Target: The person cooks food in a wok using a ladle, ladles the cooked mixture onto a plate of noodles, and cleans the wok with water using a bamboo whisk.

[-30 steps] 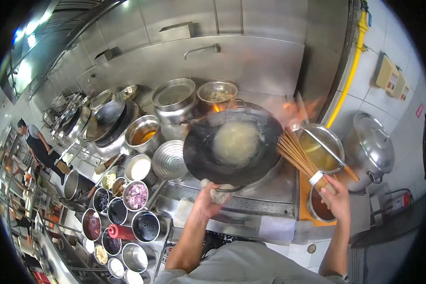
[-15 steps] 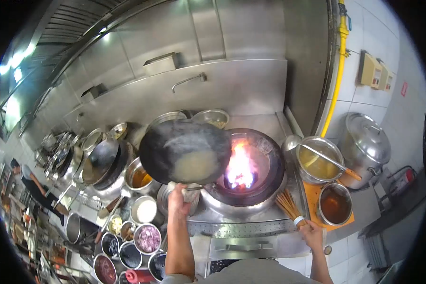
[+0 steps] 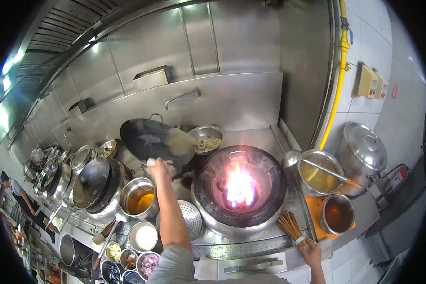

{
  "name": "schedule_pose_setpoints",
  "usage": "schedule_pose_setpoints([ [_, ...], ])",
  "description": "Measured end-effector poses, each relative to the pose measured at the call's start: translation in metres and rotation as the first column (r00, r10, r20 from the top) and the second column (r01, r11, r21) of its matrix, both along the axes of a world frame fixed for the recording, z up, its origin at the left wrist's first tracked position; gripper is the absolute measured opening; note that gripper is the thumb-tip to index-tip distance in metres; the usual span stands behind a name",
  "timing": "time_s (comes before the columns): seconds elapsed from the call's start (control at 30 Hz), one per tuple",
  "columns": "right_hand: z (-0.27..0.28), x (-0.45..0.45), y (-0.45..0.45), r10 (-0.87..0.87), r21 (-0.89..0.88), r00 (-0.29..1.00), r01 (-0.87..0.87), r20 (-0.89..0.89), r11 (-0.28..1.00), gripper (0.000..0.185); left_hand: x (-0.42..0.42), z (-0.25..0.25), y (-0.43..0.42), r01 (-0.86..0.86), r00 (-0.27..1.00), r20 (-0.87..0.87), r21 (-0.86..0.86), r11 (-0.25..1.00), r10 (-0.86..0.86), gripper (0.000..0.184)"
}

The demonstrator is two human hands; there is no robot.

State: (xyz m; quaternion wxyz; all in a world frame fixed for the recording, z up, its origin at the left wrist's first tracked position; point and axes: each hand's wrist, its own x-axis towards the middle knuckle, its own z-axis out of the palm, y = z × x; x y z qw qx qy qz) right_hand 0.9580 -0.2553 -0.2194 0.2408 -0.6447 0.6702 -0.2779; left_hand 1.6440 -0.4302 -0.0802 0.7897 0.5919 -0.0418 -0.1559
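Note:
My left hand (image 3: 159, 169) is closed on the near handle of a black wok (image 3: 144, 137), with a pale cloth (image 3: 171, 166) at the grip. The wok is raised and tilted to the right, left of the burner (image 3: 208, 208). Cloudy liquid (image 3: 179, 142) lies against its right side. My right hand (image 3: 311, 253) is wrapped round the bound end of a bamboo wok brush (image 3: 291, 226), bristles pointing up and left at the stove's front edge. A flame (image 3: 240, 187) burns in the uncovered burner ring.
A metal bowl of food (image 3: 207, 146) sits behind the burner. To the right stand a pot of yellowish liquid with a ladle (image 3: 321, 173), a pot of brown liquid (image 3: 337, 214) and a lidded stockpot (image 3: 363, 146). A perforated strainer (image 3: 190, 220) and ingredient pots (image 3: 143, 236) are left. A person (image 3: 26, 201) stands far left.
The wok has moved left and back, away from the burner, and tilts more to the right. My right hand still holds the brush in about the same place. The view has shifted slightly.

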Motion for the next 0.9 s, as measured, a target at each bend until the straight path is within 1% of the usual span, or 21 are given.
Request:
schedule_pose_setpoints([
  [0.07,0.005,0.005,0.002,-0.013,0.011,1.0,0.014,-0.008,1.0,0.053,0.003,0.013,-0.027,-0.148,0.986,0.108,0.175,0.973,0.131,0.055],
  [0.1,0.005,0.006,0.003,-0.022,0.017,1.0,0.022,-0.011,1.0,0.053,0.0,0.021,-0.038,-0.224,0.968,0.168,0.256,0.94,0.185,0.063],
  [0.13,0.001,0.004,0.003,-0.039,0.025,0.999,0.039,0.005,0.999,0.052,-0.002,0.028,-0.046,-0.219,0.971,0.167,0.316,0.923,0.173,0.064],
  [0.2,0.001,0.005,0.004,-0.032,-0.003,0.999,0.032,-0.026,0.999,0.051,-0.015,0.054,-0.053,-0.209,0.975,0.166,0.426,0.88,0.151,0.065],
  [0.23,-0.002,0.004,0.003,-0.025,-0.02,0.999,0.024,-0.041,1.0,0.05,-0.017,0.059,-0.064,-0.234,0.968,0.191,0.443,0.865,0.164,0.064],
  [0.27,0.0,0.007,0.002,-0.018,-0.078,1.0,0.017,-0.014,0.997,0.049,-0.02,0.065,-0.073,-0.261,0.959,0.221,0.459,0.849,0.175,0.063],
  [0.3,0.003,0.009,-0.002,-0.031,-0.054,0.999,0.03,-0.017,0.998,0.05,-0.024,0.072,-0.082,-0.288,0.95,0.253,0.476,0.831,0.184,0.061],
  [0.33,0.007,0.009,0.001,-0.044,-0.023,0.999,0.044,-0.022,0.999,0.051,-0.03,0.075,-0.088,-0.315,0.925,0.35,0.481,0.818,0.15,0.056],
  [0.37,0.012,0.012,0.002,-0.059,0.009,0.998,0.059,-0.027,0.998,0.051,-0.035,0.076,-0.095,-0.331,0.91,0.392,0.486,0.809,0.137,0.054],
  [0.47,-0.019,0.004,0.002,-0.073,-0.039,0.988,0.068,-0.136,0.997,0.055,-0.064,0.087,-0.113,-0.379,0.853,0.515,0.502,0.777,0.083,0.047],
  [0.57,-0.02,0.01,0.01,-0.053,-0.01,0.982,0.052,-0.182,0.999,0.059,-0.079,0.086,-0.127,-0.38,0.83,0.556,0.502,0.777,0.046,0.045],
  [0.6,-0.018,0.015,0.011,-0.07,0.011,0.979,0.074,-0.19,0.997,0.061,-0.08,0.09,-0.13,-0.372,0.829,0.557,0.489,0.789,0.046,0.045],
  [0.67,-0.012,0.024,0.016,-0.103,0.066,0.973,0.119,-0.208,0.991,0.064,-0.077,0.105,-0.127,-0.349,0.856,0.513,0.497,0.795,0.056,0.045],
  [0.7,-0.012,0.024,0.018,-0.078,0.078,0.968,0.1,-0.24,0.992,0.064,-0.072,0.111,-0.12,-0.342,0.871,0.488,0.506,0.792,0.064,0.045],
  [0.73,-0.015,0.025,0.016,-0.048,0.09,0.962,0.075,-0.269,0.993,0.064,-0.054,0.114,-0.116,-0.272,0.915,0.401,0.52,0.809,0.05,0.048],
  [0.77,-0.016,0.025,0.015,-0.02,0.102,0.956,0.053,-0.293,0.993,0.065,-0.03,0.111,-0.117,-0.256,0.941,0.327,0.526,0.811,0.085,0.047],
  [0.8,-0.013,0.024,0.012,0.016,0.098,0.945,0.017,-0.327,0.995,0.057,-0.01,0.109,-0.108,-0.134,0.973,0.229,0.476,0.869,0.025,0.039],
  [0.83,-0.008,0.022,0.009,0.049,0.099,0.931,-0.014,-0.361,0.995,0.051,0.007,0.102,-0.086,0.116,0.982,0.109,0.305,0.945,-0.155,0.033],
  [0.87,-0.002,0.019,0.008,0.078,0.11,0.918,-0.038,-0.39,0.993,0.046,0.017,0.091,-0.064,0.357,0.933,0.007,0.115,0.927,-0.36,0.028],
  [0.9,-0.001,0.01,-0.001,0.247,0.136,0.907,-0.213,-0.342,0.968,0.044,0.013,0.077,-0.039,0.516,0.855,-0.049,-0.005,0.856,-0.516,0.026],
])
